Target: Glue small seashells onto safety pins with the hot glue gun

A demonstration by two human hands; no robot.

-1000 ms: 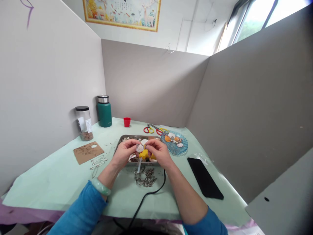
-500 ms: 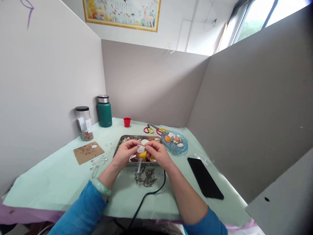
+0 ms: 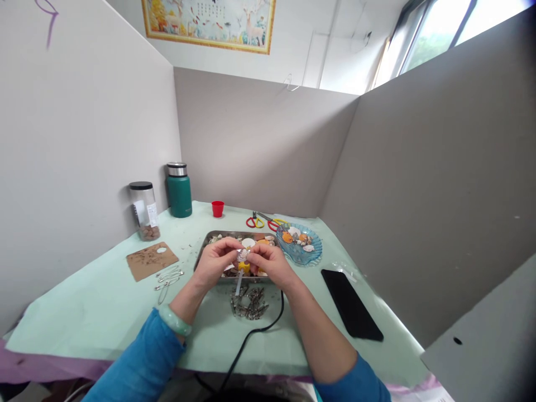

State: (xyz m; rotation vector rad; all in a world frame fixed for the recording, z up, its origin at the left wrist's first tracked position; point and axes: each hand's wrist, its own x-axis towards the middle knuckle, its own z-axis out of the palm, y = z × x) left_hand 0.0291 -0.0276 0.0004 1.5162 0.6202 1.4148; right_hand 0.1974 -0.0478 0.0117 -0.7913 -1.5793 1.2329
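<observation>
A small white shell piece point(image 3: 243, 255) is held up over a metal tray point(image 3: 199, 259) of shells. My left hand point(image 3: 214, 263) pinches its left side between thumb and fingers. From the other side, my right hand point(image 3: 270, 264) is closed on the piece too, thumb toward me. Just beneath my fingers lies a yellow tool point(image 3: 244, 268), perhaps a hot glue gun, with a pale stick point(image 3: 239, 283) coming out toward me; my hands partly hide it. In front of the tray is a pile of small metal clips point(image 3: 251, 304).
A black cord point(image 3: 251, 332) runs to the front edge. On the right are a blue plate point(image 3: 316, 254) with shells and a flat black slab point(image 3: 352, 304). Large pins point(image 3: 168, 274), cardboard point(image 3: 144, 265), a jar point(image 3: 143, 209) and a green bottle point(image 3: 180, 195) stand left; scissors point(image 3: 255, 221) and a red cup point(image 3: 218, 209) behind.
The shell piece has turned and tilted slightly between my fingers, shifting a little to the right. Both hands stay in nearly the same place.
</observation>
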